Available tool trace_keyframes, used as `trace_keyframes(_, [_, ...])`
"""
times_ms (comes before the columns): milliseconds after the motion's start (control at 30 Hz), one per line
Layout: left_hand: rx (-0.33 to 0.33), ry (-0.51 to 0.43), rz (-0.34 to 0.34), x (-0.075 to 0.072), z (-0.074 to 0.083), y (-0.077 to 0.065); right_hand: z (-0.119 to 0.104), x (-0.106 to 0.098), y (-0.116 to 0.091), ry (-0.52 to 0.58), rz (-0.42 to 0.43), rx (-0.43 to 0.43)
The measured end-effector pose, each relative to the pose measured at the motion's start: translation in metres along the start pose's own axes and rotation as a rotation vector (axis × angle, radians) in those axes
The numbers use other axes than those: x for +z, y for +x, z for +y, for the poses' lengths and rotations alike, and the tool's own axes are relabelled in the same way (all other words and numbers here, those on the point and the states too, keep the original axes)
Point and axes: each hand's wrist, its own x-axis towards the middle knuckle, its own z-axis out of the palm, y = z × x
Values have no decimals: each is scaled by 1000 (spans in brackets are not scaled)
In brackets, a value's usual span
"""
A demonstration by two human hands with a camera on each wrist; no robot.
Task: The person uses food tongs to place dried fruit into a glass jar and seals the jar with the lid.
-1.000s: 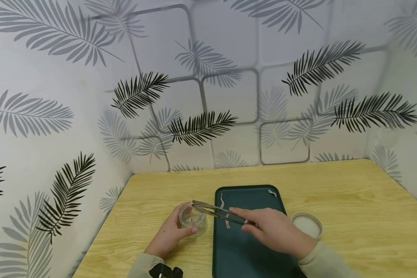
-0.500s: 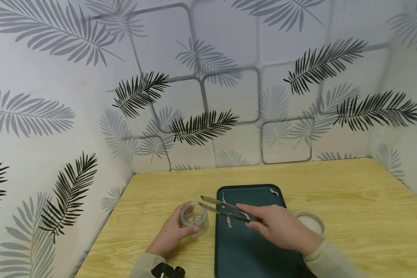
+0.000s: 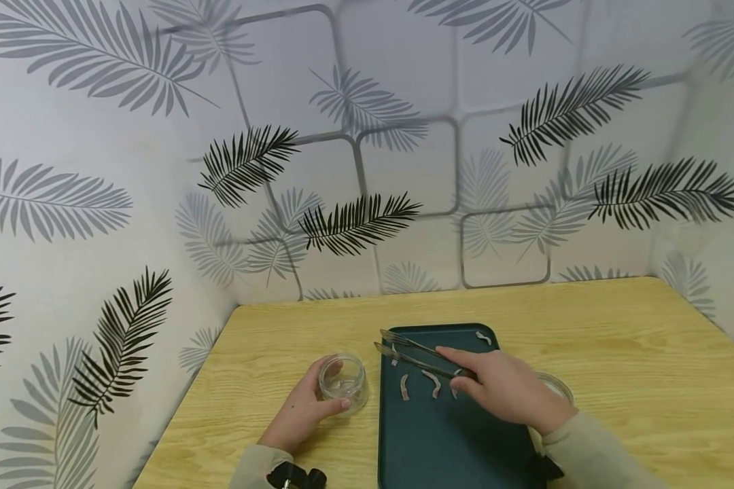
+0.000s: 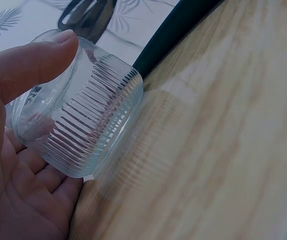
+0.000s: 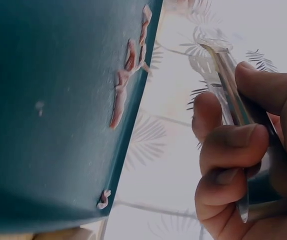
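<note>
Backdrop: pale wall (image 3: 404, 170) with grey and black leaf print plus rounded grey outlines. Below it, light wood-grain table (image 3: 269, 339).

Dark green tray (image 3: 440, 441) on the table, long side running away from the person, near end cut off by the frame. Clear glass jar (image 3: 350, 399) on the table just left of it, mouth uncovered, ribbed lower wall in the left wrist view. Something small and pale shows through the glass; can't tell what.

Left hand (image 3: 302, 411) grips the jar, thumb on the near side, other fingers round the far side. Right hand (image 3: 501, 386) has its fingers wrapped round metal tongs (image 3: 418, 360), tips apart, pointing left over the tray's far-left part.

Small pinkish-grey strips (image 3: 404, 387) sit on the tray: one shows by the tong arms, others nearer the person, one more at the far-right corner. Can't tell if the tongs touch any.

Round, pale lid-like piece (image 3: 558, 386) right of the tray, partly behind the right hand. Light sleeves on both arms, black device (image 3: 296, 477) at the left wrist
</note>
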Motion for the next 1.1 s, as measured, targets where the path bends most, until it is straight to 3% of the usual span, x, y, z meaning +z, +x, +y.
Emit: trace_keyframes(1100, [9,6,-4,-1,1,-1,12,3,35,-129,-82,109])
